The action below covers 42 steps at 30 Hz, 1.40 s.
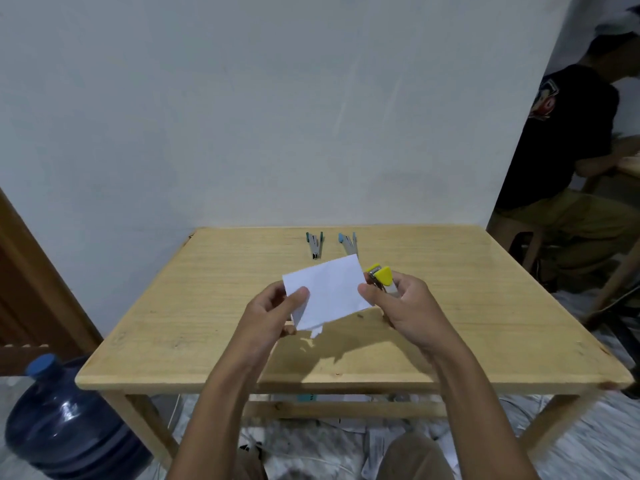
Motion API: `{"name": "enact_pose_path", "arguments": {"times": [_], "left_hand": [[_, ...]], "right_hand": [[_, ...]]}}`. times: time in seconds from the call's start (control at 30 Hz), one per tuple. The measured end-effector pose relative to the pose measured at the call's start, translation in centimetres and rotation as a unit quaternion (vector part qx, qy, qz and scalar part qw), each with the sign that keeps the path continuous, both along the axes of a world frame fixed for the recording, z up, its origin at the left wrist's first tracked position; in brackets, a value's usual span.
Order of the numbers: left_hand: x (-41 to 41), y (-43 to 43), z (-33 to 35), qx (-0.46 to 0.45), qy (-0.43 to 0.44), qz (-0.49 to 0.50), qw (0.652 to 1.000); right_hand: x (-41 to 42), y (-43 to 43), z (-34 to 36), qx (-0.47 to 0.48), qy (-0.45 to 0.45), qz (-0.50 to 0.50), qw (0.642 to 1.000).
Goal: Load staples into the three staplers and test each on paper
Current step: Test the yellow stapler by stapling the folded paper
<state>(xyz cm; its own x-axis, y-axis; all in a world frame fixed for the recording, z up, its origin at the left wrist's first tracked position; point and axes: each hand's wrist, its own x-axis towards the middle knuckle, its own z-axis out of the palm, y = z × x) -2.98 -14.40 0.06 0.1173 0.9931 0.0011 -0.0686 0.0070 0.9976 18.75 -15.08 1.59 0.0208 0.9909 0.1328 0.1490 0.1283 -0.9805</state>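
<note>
A folded white paper (329, 292) is held above the middle of the wooden table (207, 306). My left hand (273, 313) pinches its left edge between thumb and fingers. My right hand (401, 303) grips a small yellow stapler (381, 277) at the paper's right edge, thumb resting on the sheet. Whether the paper sits in the stapler's jaws I cannot tell. Two more staplers lie swung open near the table's far edge: a teal one (314, 244) and a light blue one (348, 243).
A small dark speck (360, 317) lies on the table under the paper. A blue water jug (65, 417) stands on the floor at the left. Another person (568, 161) sits at the far right. Papers litter the floor under the table.
</note>
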Motion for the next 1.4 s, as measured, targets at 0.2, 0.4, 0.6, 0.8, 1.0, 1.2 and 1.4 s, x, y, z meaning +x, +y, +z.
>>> {"name": "enact_pose_path", "arguments": {"times": [0.2, 0.4, 0.6, 0.8, 1.0, 1.2, 1.4], "left_hand": [[0.0, 1.4, 1.8, 0.022, 0.128, -0.077, 0.989], [4.2, 5.2, 0.7, -0.030, 0.029, 0.039, 0.998], [12.0, 10.6, -0.8, -0.074, -0.003, 0.012, 0.997], [18.9, 16.0, -1.4, -0.050, 0.089, 0.001, 0.995], [22.4, 19.7, -2.6, 0.042, 0.372, -0.045, 0.926], [23.0, 21.0, -3.6, 0.154, 0.636, -0.040, 0.755], [22.0, 20.9, -4.1, 0.122, 0.599, -0.049, 0.790]], "right_hand": [[1.8, 1.1, 1.4, -0.020, -0.034, 0.022, 0.999], [3.6, 2.6, 0.8, -0.017, -0.025, -0.154, 0.988], [5.8, 3.2, -0.1, -0.028, -0.020, -0.170, 0.985], [8.7, 5.1, 0.2, -0.011, -0.016, -0.185, 0.983], [11.1, 7.0, 0.2, -0.003, -0.013, -0.196, 0.980], [11.9, 7.8, -0.1, -0.004, -0.008, -0.211, 0.977], [10.8, 7.7, -0.3, -0.006, 0.002, -0.198, 0.980]]}}
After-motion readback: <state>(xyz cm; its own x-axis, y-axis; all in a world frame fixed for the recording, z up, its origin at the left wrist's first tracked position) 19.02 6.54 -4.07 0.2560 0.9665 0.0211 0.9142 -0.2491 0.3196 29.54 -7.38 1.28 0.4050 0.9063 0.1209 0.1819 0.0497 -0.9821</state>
